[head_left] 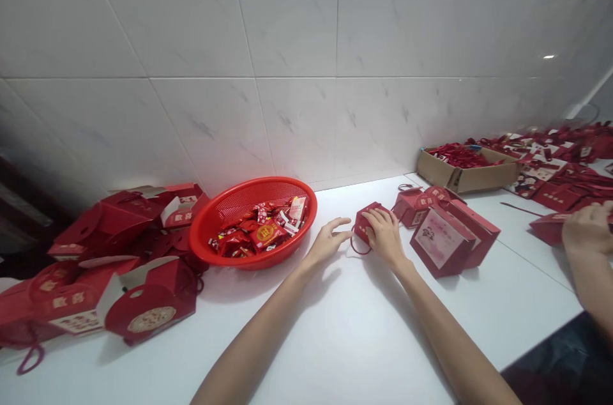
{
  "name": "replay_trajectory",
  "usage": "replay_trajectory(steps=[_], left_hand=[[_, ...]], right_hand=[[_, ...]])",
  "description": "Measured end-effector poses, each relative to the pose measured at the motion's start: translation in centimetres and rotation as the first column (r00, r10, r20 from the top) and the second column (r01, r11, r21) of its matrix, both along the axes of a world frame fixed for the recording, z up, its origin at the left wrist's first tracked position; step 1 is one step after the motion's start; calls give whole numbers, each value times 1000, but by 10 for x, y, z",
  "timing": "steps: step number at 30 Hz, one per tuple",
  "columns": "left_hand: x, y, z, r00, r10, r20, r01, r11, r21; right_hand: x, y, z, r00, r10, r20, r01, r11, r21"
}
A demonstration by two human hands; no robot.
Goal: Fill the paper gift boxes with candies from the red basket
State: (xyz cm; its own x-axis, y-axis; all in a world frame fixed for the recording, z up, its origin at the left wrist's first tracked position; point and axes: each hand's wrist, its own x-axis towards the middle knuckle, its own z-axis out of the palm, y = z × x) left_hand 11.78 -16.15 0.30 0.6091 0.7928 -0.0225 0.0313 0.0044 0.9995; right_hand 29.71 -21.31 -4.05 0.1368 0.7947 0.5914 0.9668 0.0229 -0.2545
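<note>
A small red gift box (364,225) with gold lettering sits on the white table in front of me. My right hand (387,237) lies over its right side and top, the fingers curled onto it. To the left of the box, my left hand (328,242) is open with fingers apart, its fingertips close to a thin dark red cord loop (359,249) on the box. Beside my left hand stands a red plastic basket (225,210) with red wrapped sweets (263,234) in it. Red boxes (443,242) stand upright just right of my right hand.
Several opened red gift boxes (148,299) are piled at the left. A cardboard carton (462,179) of dark red ribbons stands against the tiled wall. Many more red boxes (546,184) lie at the far right, where another person's hand (589,232) touches a red box.
</note>
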Motion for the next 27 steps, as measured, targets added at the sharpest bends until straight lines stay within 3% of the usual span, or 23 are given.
replay_trajectory(steps=[3, 6, 11, 14, 17, 20, 22, 24, 27], left_hand=[[-28, 0, 13, 993, -44, -106, 57, 992, 116], [-61, 0, 32, 994, -39, -104, 56, 984, 167], [-123, 3, 71, 991, 83, -109, -48, 956, 291], [-166, 7, 89, 963, 253, -91, -199, 898, 392], [-210, 8, 101, 857, 515, -33, -442, 765, 467], [-245, 5, 106, 666, 746, 9, -659, 582, 477], [-264, 2, 107, 547, 837, -25, -723, 487, 491], [-282, 0, 106, 458, 882, -107, -720, 439, 537], [-305, 0, 102, 329, 899, -290, -660, 438, 610]], right_hand=[[16, 9, 1, 992, -123, 8, 123, 992, -9], [32, 15, 5, 975, -222, 18, 222, 975, -25], [58, 18, -4, 943, -330, 44, 329, 944, 23], [73, 21, -14, 921, -388, 25, 388, 921, 28], [84, 24, -18, 889, -458, -7, 458, 888, 45], [84, 23, -18, 894, -449, -9, 448, 889, 97], [79, 22, -17, 907, -422, -6, 419, 899, 126], [72, 19, -16, 916, -401, -7, 397, 905, 150], [61, 17, -14, 924, -381, -1, 374, 906, 199]])
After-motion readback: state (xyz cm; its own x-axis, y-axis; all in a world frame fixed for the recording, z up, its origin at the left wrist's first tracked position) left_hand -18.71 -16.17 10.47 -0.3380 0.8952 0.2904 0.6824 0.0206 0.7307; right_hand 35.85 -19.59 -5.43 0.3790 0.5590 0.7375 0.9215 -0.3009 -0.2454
